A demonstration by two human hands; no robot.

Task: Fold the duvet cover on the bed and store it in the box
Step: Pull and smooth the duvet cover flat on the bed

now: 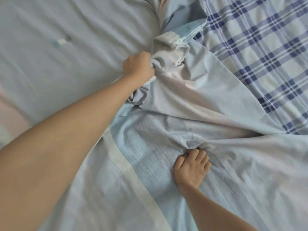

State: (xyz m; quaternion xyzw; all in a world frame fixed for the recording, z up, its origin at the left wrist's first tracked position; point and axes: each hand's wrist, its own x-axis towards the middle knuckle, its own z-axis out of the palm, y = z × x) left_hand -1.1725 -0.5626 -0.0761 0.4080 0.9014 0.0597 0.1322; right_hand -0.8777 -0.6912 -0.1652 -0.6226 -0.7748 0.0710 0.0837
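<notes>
The pale blue duvet cover (pixel 208 100) with white and darker blue stripes lies crumpled across the bed and fills most of the view. My left hand (pixel 138 67) reaches forward and grips a bunched corner of it with a lace-trimmed edge, near the upper middle. My right hand (pixel 191 169) is lower right of centre, fingers curled into the cloth and pinching a fold where creases radiate out. The box is not in view.
A blue and white plaid sheet (pixel 260 52) shows on the bed at the upper right, beyond the cover's edge. A small tag or label (pixel 61 41) shows through the flat cloth at the upper left.
</notes>
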